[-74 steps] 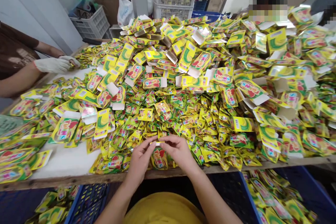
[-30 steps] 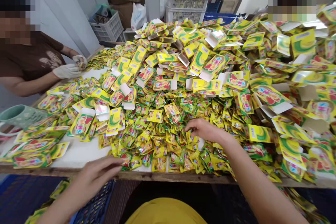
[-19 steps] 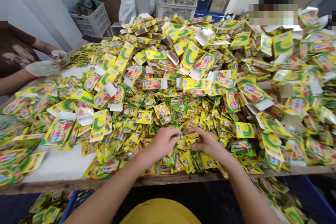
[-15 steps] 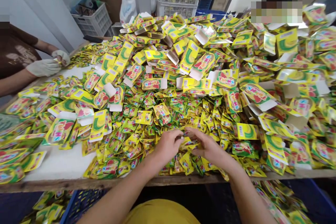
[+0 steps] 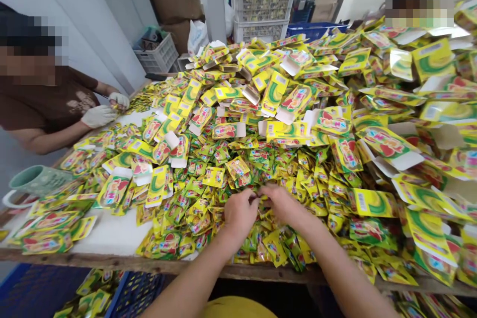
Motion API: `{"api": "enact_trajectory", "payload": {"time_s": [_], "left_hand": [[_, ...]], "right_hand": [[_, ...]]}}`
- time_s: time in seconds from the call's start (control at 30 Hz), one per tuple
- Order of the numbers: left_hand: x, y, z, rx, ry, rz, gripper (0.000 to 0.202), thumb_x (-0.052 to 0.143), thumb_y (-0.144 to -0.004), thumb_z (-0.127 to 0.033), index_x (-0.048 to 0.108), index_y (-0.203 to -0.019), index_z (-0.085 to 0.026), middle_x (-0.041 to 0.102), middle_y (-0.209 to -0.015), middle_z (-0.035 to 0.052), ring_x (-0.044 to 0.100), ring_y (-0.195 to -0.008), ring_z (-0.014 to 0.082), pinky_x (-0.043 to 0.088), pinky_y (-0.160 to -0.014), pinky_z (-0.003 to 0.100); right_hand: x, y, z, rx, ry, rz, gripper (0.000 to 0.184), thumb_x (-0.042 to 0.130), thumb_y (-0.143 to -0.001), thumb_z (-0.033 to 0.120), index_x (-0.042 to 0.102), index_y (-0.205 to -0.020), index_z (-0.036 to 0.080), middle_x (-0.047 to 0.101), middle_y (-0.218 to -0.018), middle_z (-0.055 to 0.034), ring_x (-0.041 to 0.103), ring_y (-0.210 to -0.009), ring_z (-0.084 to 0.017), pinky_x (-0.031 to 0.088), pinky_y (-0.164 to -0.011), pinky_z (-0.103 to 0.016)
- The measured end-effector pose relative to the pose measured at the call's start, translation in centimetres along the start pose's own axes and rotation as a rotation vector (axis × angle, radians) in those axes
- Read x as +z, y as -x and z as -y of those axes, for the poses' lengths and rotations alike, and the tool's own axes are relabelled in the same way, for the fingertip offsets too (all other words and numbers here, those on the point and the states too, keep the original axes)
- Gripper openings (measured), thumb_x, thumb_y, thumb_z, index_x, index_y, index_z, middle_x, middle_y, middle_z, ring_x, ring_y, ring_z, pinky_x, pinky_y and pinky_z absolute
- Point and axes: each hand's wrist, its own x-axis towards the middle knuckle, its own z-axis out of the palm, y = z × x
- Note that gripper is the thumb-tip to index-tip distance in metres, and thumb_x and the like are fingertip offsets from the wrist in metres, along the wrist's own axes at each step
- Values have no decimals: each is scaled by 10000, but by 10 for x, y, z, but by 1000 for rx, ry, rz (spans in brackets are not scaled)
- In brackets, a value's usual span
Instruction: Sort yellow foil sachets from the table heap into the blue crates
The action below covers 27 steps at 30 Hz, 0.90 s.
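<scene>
My left hand (image 5: 240, 212) is at the front middle of the heap, thumb and fingers pinched together. Close beside it, my right hand (image 5: 283, 202) has its fingers bent inward, their tips almost meeting those of the left. Whatever lies between the fingertips is too small and hidden to make out. Small shiny yellow-and-green packets (image 5: 274, 247) lie under and around both hands. Behind them, printed cardboard boxes (image 5: 288, 130), many with white flaps sticking out, are piled high over the packets.
A co-worker's gloved hands (image 5: 100, 115) hold something small at the left. A green mug (image 5: 37, 180) lies tilted near the left edge. Blue crates (image 5: 136, 290) stand below the wooden table edge (image 5: 112, 264). White crates (image 5: 266, 0) are stacked behind.
The view has shifted left, bringing the mug and more of the co-worker into sight. My right hand's fingers have drawn in closer together; both hands stay over the packets.
</scene>
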Motion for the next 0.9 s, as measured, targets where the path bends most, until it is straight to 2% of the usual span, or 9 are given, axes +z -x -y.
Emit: {"api": "enact_trajectory", "payload": {"time_s": [0.1, 0.17, 0.23, 0.3, 0.4, 0.5, 0.6, 0.73, 0.9], "left_hand": [[10, 0, -2, 30, -187, -20, 170, 648, -787, -329, 696, -909, -220, 733, -801, 85, 672, -779, 261, 432, -705, 311], [18, 0, -4, 70, -252, -37, 214, 645, -792, -324, 677, -974, -217, 733, -819, 95, 676, -791, 273, 439, -704, 321], [25, 0, -6, 94, -153, -60, 194, 624, -804, -261, 664, -991, -227, 734, -855, 81, 678, -813, 252, 454, -725, 318], [27, 0, -8, 85, 91, -97, 166, 618, -794, -207, 665, -952, -227, 733, -875, 55, 678, -822, 215, 476, -749, 303], [16, 4, -8, 10, 560, -85, 139, 645, -755, -198, 683, -887, -184, 730, -869, 55, 678, -823, 197, 520, -742, 292], [-7, 13, -6, -46, 840, 76, 187, 682, -720, -229, 728, -884, -153, 743, -875, 75, 680, -793, 211, 549, -683, 297], [-26, 26, -3, 1, 878, 87, 150, 705, -693, -201, 761, -826, -163, 753, -839, 62, 674, -770, 195, 541, -698, 276], [-42, 29, 0, 49, 844, 173, 106, 720, -688, -215, 766, -767, -162, 743, -760, 58, 668, -696, 180, 540, -672, 269], [-60, 7, -3, -29, 691, 377, 263, 722, -696, -307, 741, -909, -153, 731, -740, 58, 666, -647, 172, 541, -633, 277]], "right_hand": [[3, 35, -11, 59, -28, -117, 296, 528, -751, 16, 695, -923, 190, 663, -828, -67, 611, -795, -215, 469, -722, -323], [-1, 54, -12, 104, -56, -305, 208, 589, -773, 91, 730, -834, 231, 669, -840, -63, 593, -847, -235, 460, -782, -366], [-4, 65, -5, 209, -157, -538, 101, 665, -759, 196, 748, -793, 243, 671, -853, -68, 584, -872, -254, 459, -804, -401], [-5, 66, 6, 351, -435, -666, 131, 700, -745, 301, 748, -841, 225, 678, -851, -72, 601, -843, -252, 486, -761, -397], [2, 58, 23, 484, -943, -621, 339, 734, -704, 388, 709, -981, 195, 693, -852, -63, 621, -761, -224, 518, -633, -341], [11, 48, 35, 509, -1119, -589, 512, 788, -634, 381, 661, -1094, 194, 671, -798, -34, 602, -686, -187, 502, -547, -285], [14, 47, 44, 435, -1102, -545, 530, 803, -626, 357, 664, -1115, 209, 669, -884, -41, 616, -783, -187, 520, -652, -290], [14, 56, 49, 364, -1225, -388, 336, 755, -710, 384, 696, -997, 220, 694, -948, -55, 629, -820, -190, 510, -699, -290], [13, 61, 53, 415, -1188, -466, 354, 787, -683, 353, 644, -971, 205, 704, -936, -49, 633, -835, -190, 500, -766, -300]]}}
